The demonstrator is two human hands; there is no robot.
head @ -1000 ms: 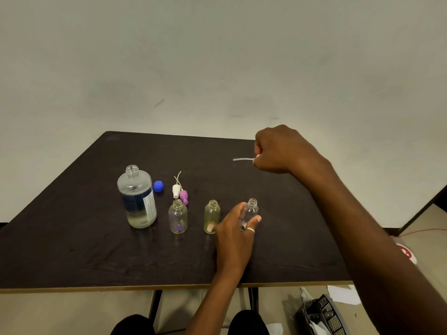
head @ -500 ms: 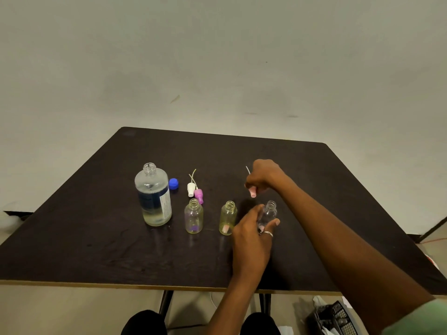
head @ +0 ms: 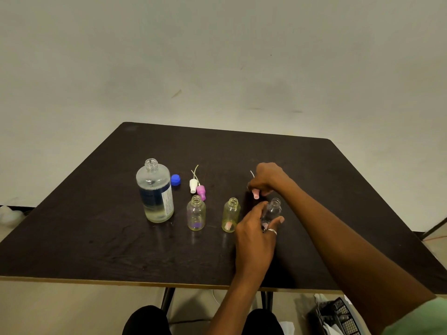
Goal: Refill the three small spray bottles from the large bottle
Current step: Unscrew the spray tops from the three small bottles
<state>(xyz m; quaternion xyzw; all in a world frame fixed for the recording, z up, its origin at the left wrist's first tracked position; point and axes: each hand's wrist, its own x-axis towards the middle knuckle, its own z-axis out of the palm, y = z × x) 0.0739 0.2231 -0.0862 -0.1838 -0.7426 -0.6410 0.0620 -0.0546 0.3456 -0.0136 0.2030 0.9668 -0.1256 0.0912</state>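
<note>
The dark rectangular table (head: 96, 238) carries all task items in a row across its middle. The large clear bottle with a blue label (head: 154, 192) stands upright at the left end of the row. It is uncapped and roughly two-thirds full. Its round blue cap (head: 175, 179) lies just beside it, toward the far edge. A white spray head (head: 193, 185) and a purple spray head (head: 201, 191) lie side by side, their thin dip tubes pointing toward the far edge.

Three small bottles stand upright and open to the right of the large bottle: a tinted small bottle with a purple base (head: 196, 212), a yellow-tinted small bottle with a pink base (head: 231, 215) and a clear small bottle (head: 272, 212). All three appear almost empty.

The left hand (head: 256, 234) grips the clear small bottle low on its body, thumb and fingers (head: 278, 220) curled round it. The right hand (head: 267, 178) is closed round a pale pink spray head (head: 255, 194), just beyond that bottle. The head's dip tube (head: 252, 174) projects from the far side of the hand.

Handling assessment:
- **Small bottles:** probably light, smooth-walled and easily tipped. Hold at the lower body during pouring. The narrow necks leave little margin for spillage.
- **Large bottle:** judged the heaviest item, with a shifting liquid load. Grip round the labelled mid-body, where the surface is likely less slippery.
- **Spray heads:** the dip tubes are thin and flexible, so hold the heads by the collar.
- **Material:** whether the bottles are glass or plastic cannot be determined.
</note>
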